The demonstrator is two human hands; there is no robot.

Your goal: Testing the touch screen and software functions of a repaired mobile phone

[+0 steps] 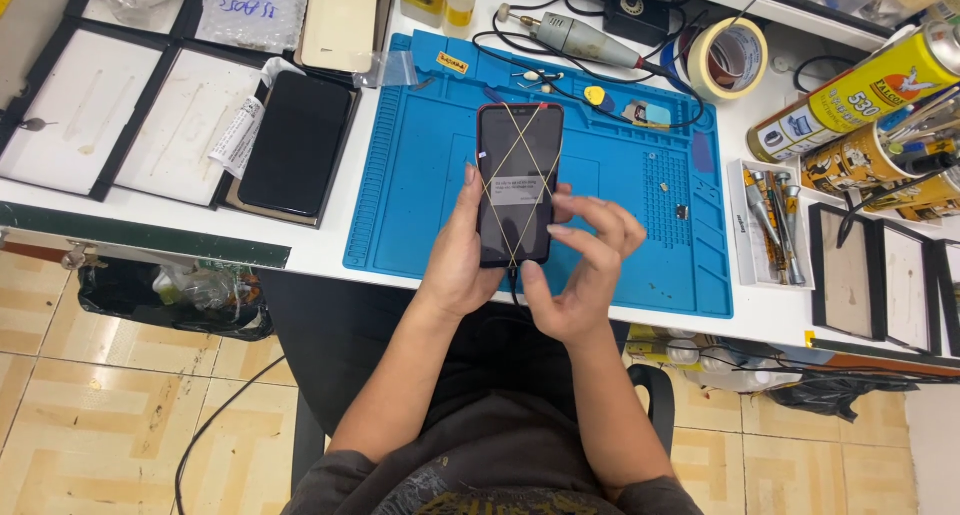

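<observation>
Red-edged phone [518, 180], lower end hand-hidden

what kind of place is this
Probably a phone repair bench: a blue work mat, a tray of screwdrivers, and a smartphone crossed with rubber bands held in the left hand.

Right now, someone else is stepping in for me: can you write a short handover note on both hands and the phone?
Left hand: grips the smartphone by its left edge, held above the blue repair mat.
Right hand: fingers at the phone's right edge and lower end.
Phone: screen lit with a message box, rubber bands crossed over its face, a cable plugged in at the bottom.
Done: bands on.
Left: not clear from this view.
Nearby: rotary tool, tape roll.
</observation>
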